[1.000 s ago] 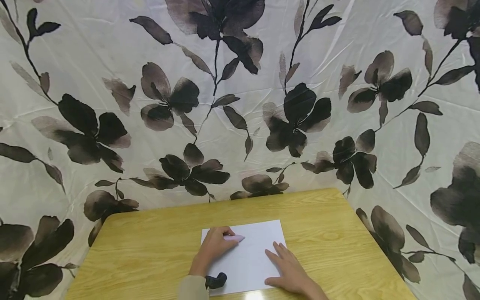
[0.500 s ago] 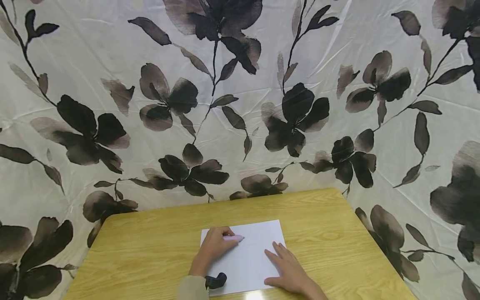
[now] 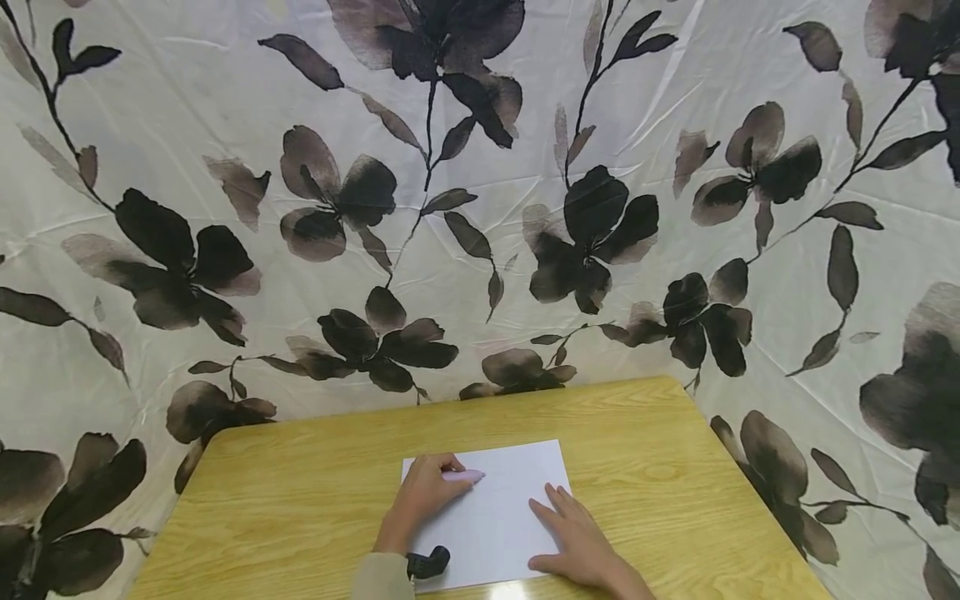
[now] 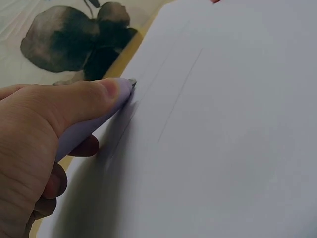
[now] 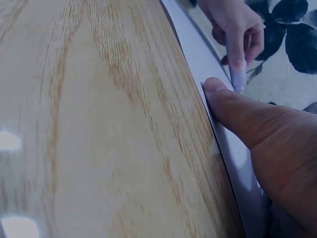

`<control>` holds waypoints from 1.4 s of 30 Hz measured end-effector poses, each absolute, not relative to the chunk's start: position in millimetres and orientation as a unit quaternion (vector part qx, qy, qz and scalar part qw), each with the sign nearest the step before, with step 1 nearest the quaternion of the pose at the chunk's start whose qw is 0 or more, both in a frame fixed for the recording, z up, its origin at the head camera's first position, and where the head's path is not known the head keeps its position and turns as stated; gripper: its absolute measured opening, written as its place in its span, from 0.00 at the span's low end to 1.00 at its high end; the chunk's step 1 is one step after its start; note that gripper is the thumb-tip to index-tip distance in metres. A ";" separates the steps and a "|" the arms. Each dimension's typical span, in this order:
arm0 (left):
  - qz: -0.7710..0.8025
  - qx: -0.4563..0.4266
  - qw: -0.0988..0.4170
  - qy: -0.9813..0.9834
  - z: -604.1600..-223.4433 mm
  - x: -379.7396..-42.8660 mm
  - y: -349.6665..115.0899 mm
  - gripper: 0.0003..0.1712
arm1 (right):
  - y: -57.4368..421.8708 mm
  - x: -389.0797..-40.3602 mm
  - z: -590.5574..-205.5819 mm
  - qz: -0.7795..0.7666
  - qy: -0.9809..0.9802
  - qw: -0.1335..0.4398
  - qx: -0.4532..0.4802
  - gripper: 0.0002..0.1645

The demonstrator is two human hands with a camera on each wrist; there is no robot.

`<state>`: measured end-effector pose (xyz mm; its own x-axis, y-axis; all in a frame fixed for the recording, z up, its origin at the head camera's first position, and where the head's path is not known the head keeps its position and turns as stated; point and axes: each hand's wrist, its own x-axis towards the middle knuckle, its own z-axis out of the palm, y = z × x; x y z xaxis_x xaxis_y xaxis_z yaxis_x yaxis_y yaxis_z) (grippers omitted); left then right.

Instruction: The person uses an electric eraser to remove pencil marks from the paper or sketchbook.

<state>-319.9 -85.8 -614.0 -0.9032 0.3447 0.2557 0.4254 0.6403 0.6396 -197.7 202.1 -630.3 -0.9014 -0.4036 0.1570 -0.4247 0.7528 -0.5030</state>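
Observation:
My left hand [image 3: 429, 490] grips a lavender utility knife [image 3: 463, 476] over the upper left part of a white sheet of paper [image 3: 502, 525]. In the left wrist view, the thumb presses along the top of the utility knife [image 4: 81, 131], and its short grey tip points at the sheet. Thin, nearly parallel lines [image 4: 179, 96] run along the paper beside the tip. My right hand [image 3: 576, 537] rests with spread fingers on the sheet's right side. Seen from the right wrist, its thumb [image 5: 233, 105] lies at the paper's near edge.
A yellow wood-grain table [image 3: 300, 492] lies under the paper. Behind it hangs a white cloth [image 3: 480, 275] printed with dark flowers. A black wrist strap device [image 3: 429, 563] on the left wrist overhangs the sheet's lower left corner.
My left hand has shifted slightly to the left with the utility knife over the last half second. The right hand and the paper stay in place.

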 end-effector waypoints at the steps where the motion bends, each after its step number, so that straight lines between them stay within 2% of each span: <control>1: -0.368 -0.217 0.054 -0.902 -614.1 -320.6 -83.7 0.10 | 201.9 -198.3 -630.5 0.274 -0.936 0.019 0.222 0.51; 13: -0.358 -0.205 0.071 -0.908 -611.2 -318.9 -83.5 0.10 | 200.9 -199.9 -627.6 0.264 -0.942 0.003 0.208 0.52; 42: -0.367 -0.241 0.055 -0.897 -610.3 -322.6 -65.2 0.09 | 201.4 -200.6 -630.5 0.259 -0.943 0.006 0.208 0.52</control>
<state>-322.6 -65.2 -610.3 -0.8778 0.3916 0.2758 0.4725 0.6139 0.6323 -200.6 201.4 -630.5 -0.9130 -0.3901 0.1191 -0.3964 0.7794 -0.4852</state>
